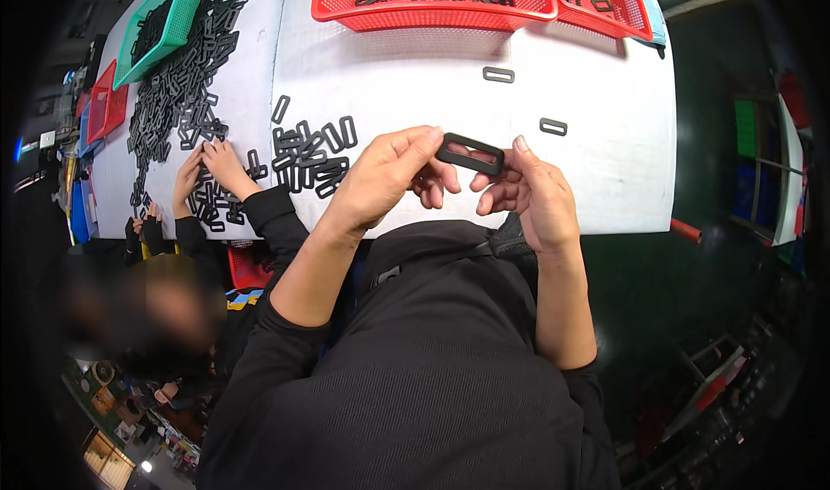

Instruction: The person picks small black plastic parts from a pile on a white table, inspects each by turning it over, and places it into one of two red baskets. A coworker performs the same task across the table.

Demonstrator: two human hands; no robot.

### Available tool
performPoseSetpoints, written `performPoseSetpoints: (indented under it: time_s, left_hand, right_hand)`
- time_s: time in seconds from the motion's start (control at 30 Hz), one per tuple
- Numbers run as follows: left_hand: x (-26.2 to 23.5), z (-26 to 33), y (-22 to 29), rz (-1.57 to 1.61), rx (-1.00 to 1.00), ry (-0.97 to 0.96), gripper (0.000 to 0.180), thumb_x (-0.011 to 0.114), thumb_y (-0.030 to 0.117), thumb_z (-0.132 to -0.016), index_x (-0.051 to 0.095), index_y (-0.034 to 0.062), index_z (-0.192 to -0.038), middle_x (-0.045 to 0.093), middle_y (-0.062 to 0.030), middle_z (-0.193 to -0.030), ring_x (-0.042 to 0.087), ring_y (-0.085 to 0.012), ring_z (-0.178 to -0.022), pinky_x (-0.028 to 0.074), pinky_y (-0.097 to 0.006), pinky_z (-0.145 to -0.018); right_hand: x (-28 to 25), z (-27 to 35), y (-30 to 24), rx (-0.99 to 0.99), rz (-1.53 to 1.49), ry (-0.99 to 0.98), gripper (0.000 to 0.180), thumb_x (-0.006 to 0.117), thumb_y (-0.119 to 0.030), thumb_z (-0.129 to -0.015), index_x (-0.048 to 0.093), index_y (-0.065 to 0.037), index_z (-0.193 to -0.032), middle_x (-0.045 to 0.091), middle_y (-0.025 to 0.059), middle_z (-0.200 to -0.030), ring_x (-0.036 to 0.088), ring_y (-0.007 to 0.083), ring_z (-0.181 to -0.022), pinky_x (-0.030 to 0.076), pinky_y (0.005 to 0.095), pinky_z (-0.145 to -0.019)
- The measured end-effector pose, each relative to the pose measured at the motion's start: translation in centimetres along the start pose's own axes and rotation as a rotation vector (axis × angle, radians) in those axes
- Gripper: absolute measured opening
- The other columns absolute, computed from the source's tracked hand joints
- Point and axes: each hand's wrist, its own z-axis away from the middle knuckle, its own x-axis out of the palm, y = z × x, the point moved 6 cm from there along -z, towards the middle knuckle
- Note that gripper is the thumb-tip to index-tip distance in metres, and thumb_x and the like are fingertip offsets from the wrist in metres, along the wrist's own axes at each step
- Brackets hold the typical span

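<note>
Between my two hands, raised over the near edge of the table, is a black rectangular slide buckle (472,167), a flat frame with a long slot. My left hand (386,176) pinches its left end between thumb and fingers. At its right end, the thumb and fingers of my right hand (538,194) close on the frame. Two matching loose buckles lie on the white table, one loose buckle (499,81) farther off and another loose buckle (553,133) to the right. Left of my left hand spreads a loose cluster of black buckles (294,177).
A red basket (432,14) full of buckles stands at the far side, beside a second red basket (605,25) with a few. A green basket (162,47) and a long heap of buckles (177,92) lie left. A co-worker's hands (226,168) touch buckles there.
</note>
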Motion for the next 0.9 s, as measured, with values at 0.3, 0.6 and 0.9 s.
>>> performPoseSetpoints:
  time_s: [0.3,0.6,0.9]
  left_hand:
    - [0.5,-0.5,0.0,-0.127,0.078,-0.008,0.03,0.041,0.027,-0.095,0.056,0.0011,-0.097,0.06,-0.0052,-0.07,0.055,-0.0094,-0.059,0.044,-0.02,-0.054]
    - [-3.1,-3.9,2.8,0.916,0.427,0.464,0.035,0.031,0.034,-0.095,0.048,0.006,-0.106,0.054,-0.0053,-0.101,0.052,-0.0191,-0.093,0.044,-0.036,-0.074]
    - [-2.7,-4.0,3.0,1.077,0.382,0.382,0.041,0.026,0.037,-0.095,0.05,0.0059,-0.105,0.055,-0.0026,-0.099,0.05,-0.0183,-0.097,0.04,-0.035,-0.076]
  right_hand:
    - [0.2,-0.3,0.1,-0.079,0.088,0.018,0.03,0.052,-0.025,-0.091,0.061,0.003,-0.097,0.062,0.0085,-0.074,0.058,0.0109,-0.053,0.047,0.0216,-0.05]
    - [8.8,1.6,-3.4,-1.177,1.087,0.297,0.031,0.064,-0.001,-0.069,0.063,-0.001,-0.1,0.062,0.0089,-0.098,0.063,0.0223,-0.08,0.052,0.0311,-0.068]
    - [9.3,2.3,-4.2,-1.177,1.173,0.226,0.029,0.066,-0.003,-0.069,0.063,0.001,-0.098,0.062,0.0108,-0.097,0.063,0.0246,-0.08,0.052,0.0325,-0.072]
